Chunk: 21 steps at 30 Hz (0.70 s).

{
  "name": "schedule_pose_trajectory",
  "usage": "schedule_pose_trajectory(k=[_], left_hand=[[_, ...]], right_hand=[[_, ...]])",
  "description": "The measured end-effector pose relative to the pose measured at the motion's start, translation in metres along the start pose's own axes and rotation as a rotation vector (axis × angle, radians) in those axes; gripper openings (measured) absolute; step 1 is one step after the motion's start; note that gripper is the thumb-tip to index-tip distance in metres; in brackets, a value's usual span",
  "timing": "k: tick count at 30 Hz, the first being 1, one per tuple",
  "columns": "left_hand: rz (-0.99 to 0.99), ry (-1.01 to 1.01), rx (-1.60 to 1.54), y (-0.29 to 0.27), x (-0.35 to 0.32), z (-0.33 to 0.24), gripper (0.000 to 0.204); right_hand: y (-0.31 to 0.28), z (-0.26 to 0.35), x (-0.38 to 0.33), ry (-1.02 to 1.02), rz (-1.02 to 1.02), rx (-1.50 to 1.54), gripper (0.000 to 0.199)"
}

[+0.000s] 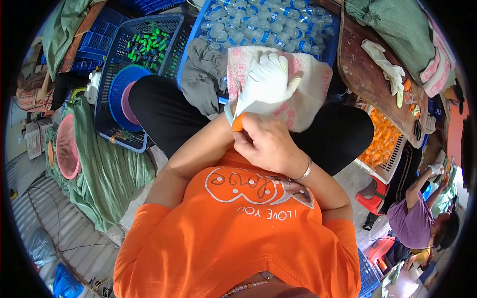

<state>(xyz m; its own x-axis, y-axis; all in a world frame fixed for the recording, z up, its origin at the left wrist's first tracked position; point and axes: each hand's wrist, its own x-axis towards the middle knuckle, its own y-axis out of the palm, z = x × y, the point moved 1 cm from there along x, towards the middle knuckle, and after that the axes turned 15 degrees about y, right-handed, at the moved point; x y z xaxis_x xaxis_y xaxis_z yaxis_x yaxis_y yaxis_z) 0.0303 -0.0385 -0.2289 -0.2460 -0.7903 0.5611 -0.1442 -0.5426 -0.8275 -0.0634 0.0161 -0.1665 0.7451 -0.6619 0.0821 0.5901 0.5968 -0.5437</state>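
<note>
My left hand [266, 82] wears a white glove, its fingers stretched out and thumb apart, palm side hidden, above a pink-and-white towel [312, 79] across my lap. A pale blue band [228, 113] circles that wrist. My bare right hand [268, 141] is closed at the glove's cuff, thumb and fingers bent against it. A small orange piece [239, 122] shows at those fingertips; whether it is worn or pinched is unclear. In front stands a blue crate [187, 59] heaped with small clear bottles [263, 25]. A grey cloth [201, 74] hangs over its near left corner.
At left, a dark blue basket [103, 99] holds green-capped pieces [149, 44] and blue and pink basins [119, 84]. A brown board [370, 69] at right bears another glove [385, 62]. Below is a white basket [390, 171] of orange pieces [380, 141]. A co-worker [415, 218] sits far right.
</note>
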Motion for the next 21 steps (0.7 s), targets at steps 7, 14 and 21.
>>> schedule_pose_trajectory(k=[7,14,21], left_hand=[[-0.151,-0.932,-1.723,-0.002,0.015,0.02,0.037],[-0.405,-1.05,-2.082,0.001,0.017,0.019,0.045],[-0.463,-1.078,-2.032,-0.005,0.02,0.017,0.049]], right_hand=[[-0.007,-0.015,-0.003,-0.183,-0.292,-0.097,0.018],[0.0,-0.026,-0.002,0.128,-0.462,0.046,0.016],[0.0,-0.034,0.006,0.041,-0.544,-0.114,0.018]])
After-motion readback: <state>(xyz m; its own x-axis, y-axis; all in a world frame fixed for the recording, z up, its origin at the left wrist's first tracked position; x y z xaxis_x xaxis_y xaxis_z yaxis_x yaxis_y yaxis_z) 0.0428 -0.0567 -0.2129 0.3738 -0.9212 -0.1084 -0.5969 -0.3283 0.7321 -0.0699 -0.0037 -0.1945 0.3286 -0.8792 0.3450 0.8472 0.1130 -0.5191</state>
